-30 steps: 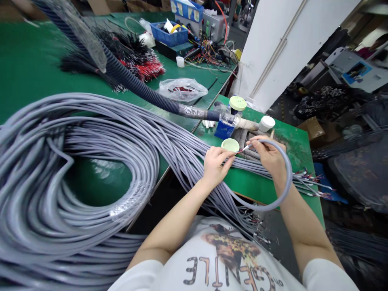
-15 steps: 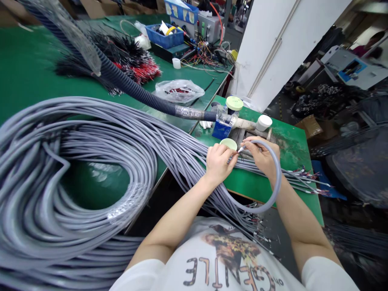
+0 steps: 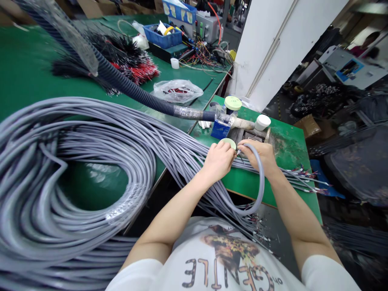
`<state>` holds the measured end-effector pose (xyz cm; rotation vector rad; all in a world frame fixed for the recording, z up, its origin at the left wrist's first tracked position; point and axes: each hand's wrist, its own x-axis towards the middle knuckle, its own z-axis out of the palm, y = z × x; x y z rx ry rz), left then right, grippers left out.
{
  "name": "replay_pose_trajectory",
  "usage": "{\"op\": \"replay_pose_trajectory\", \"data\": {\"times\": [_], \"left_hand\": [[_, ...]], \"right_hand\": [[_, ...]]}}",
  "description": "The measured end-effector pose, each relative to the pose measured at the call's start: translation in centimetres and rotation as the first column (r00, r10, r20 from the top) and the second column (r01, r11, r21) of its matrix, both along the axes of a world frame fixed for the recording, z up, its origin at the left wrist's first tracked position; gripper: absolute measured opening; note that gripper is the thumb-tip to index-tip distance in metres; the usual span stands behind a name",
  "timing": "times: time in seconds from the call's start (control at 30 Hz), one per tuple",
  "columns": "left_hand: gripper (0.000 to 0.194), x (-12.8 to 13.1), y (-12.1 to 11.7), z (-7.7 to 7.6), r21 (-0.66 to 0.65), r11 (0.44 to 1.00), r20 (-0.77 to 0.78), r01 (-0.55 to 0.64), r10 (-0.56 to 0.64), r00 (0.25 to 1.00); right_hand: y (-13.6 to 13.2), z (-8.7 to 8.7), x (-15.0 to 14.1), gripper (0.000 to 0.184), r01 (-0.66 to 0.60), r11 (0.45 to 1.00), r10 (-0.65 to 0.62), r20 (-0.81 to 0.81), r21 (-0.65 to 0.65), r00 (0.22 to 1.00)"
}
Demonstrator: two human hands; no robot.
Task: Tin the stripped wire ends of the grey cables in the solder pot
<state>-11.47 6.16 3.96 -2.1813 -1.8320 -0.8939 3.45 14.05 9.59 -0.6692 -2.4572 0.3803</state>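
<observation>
Head view, looking down over a long green-topped bench [image 3: 45, 81] that runs back from lower left, with a second green bench [image 3: 291, 161] meeting its right edge. A white pillar [image 3: 273, 52] stands past the far corner of the second bench. Toward the far end of the long bench sit a blue plastic crate [image 3: 162, 40] and a tangle of coloured wires [image 3: 201, 54]. Mid-bench lie a bundle of black and red wires [image 3: 133, 68] and a transparent plastic bag [image 3: 177, 91]. A black corrugated conduit [image 3: 133, 91] crosses from the top left toward a small blue box [image 3: 220, 129] on the second bench.

A large coil of grey cable [image 3: 75, 178] covers the near left of the long bench. Its strands run across the near edge of the second bench, and their stripped ends [image 3: 303, 180] fan out toward its right edge.

Both bare hands work above the second bench, just beside a pale green round lid [image 3: 228, 143]. The left hand [image 3: 218, 161] is curled closed, its fingers [image 3: 226, 150] at the thin white tip [image 3: 239, 152] of a looped grey cable [image 3: 262, 182]. The right hand [image 3: 257, 155] is closed around that cable just behind the tip, and the loop hangs below it, past the bench edge.
</observation>
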Motion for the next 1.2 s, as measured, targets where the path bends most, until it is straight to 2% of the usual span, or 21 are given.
{"op": "replay_pose_trajectory", "data": {"times": [0.13,0.23,0.37,0.47,0.6,0.73,1.0,1.2], "left_hand": [[0.02,-0.6,0.6,0.5,-0.027,0.998,0.049,0.053,-0.052,0.997],[0.017,-1.3,0.6,0.2,0.01,1.0,0.237,0.0,-0.003,0.972],[0.016,-2.4,-0.9,-1.9,0.157,0.974,0.539,-0.162,0.053,0.841],[0.014,-2.7,-2.4,-4.1,0.201,0.937,0.648,-0.284,0.091,0.756],[0.011,-2.3,-3.6,-6.3,0.184,0.936,0.673,-0.299,0.102,0.733],[0.012,-2.1,-3.6,-6.7,0.168,0.942,0.688,-0.291,0.099,0.719],[0.01,-2.1,-3.4,-6.6,0.16,0.945,0.716,-0.284,0.087,0.693],[0.006,-2.1,-3.4,-6.7,0.172,0.946,0.714,-0.273,0.071,0.696]], "right_hand": [[-0.1,0.9,0.0,0.019,-0.002,1.0,0.002,0.005,-0.007,1.0],[0.0,1.7,0.0,0.02,0.036,0.999,-0.037,-0.037,-0.031,0.999],[0.7,1.6,-0.2,0.02,0.115,0.992,-0.121,-0.152,-0.045,0.981],[1.8,0.6,-0.7,0.019,0.147,0.984,-0.165,-0.193,-0.104,0.967],[3.8,-1.0,-1.8,0.019,0.093,0.973,-0.147,-0.249,-0.213,0.957],[5.3,-2.5,-2.8,0.02,0.079,0.954,-0.159,-0.266,-0.288,0.951],[5.4,-3.7,-3.4,0.021,0.126,0.975,-0.157,-0.169,-0.184,0.973],[5.7,-4.3,-4.0,0.021,0.099,0.984,-0.121,-0.146,-0.147,0.982]]}}
